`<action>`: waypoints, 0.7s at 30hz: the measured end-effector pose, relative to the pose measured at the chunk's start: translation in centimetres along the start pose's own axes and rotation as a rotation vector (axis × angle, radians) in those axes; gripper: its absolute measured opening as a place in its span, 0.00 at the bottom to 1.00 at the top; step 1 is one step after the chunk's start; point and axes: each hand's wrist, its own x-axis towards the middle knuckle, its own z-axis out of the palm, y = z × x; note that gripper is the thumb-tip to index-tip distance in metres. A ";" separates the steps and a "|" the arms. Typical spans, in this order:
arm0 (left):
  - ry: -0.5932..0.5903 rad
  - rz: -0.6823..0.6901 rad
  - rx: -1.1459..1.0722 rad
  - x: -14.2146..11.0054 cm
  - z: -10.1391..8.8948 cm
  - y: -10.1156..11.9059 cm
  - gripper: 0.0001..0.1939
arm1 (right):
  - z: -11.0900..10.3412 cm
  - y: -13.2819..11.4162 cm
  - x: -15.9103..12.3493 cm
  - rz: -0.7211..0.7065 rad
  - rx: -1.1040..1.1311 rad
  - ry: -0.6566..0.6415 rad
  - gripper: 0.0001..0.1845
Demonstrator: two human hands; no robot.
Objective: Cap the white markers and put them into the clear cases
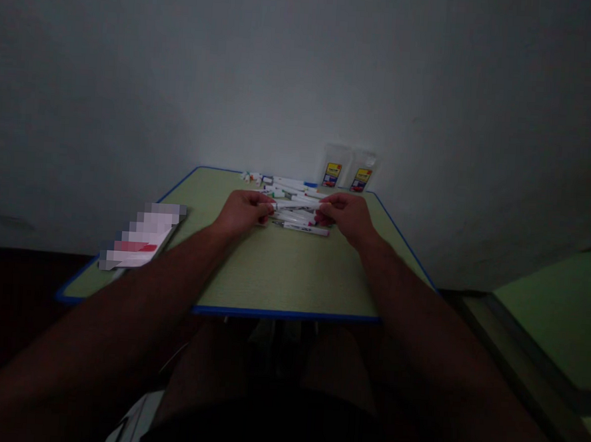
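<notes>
Both hands hold one white marker (297,206) level above a pile of other markers. My left hand (246,210) pinches its left end, and my right hand (344,215) grips its right end, with the fingertips partly hidden. Beneath and behind it lie several white markers with coloured ends, spread across the far half of the table. Closest to me in the pile is a marker (306,229) with dark print and an uncovered dark tip pointing left. Small loose caps (251,176) are gathered at the far left of the pile.
Two clear plastic cases (335,163) with yellow and red labels stand against the wall at the back right. A book or booklet (141,238), partly blurred out, lies at the left edge. The light green table (292,281) has a blue rim.
</notes>
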 end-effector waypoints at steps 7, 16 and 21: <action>0.003 0.012 0.013 -0.1 0.1 0.2 0.02 | 0.0 -0.1 -0.2 -0.018 -0.001 -0.006 0.05; -0.055 0.074 -0.042 -0.1 0.0 0.1 0.06 | -0.6 -0.6 0.0 -0.030 0.027 0.014 0.09; -0.029 0.004 -0.202 0.0 0.3 0.3 0.10 | -0.7 0.0 0.4 -0.076 -0.057 0.045 0.08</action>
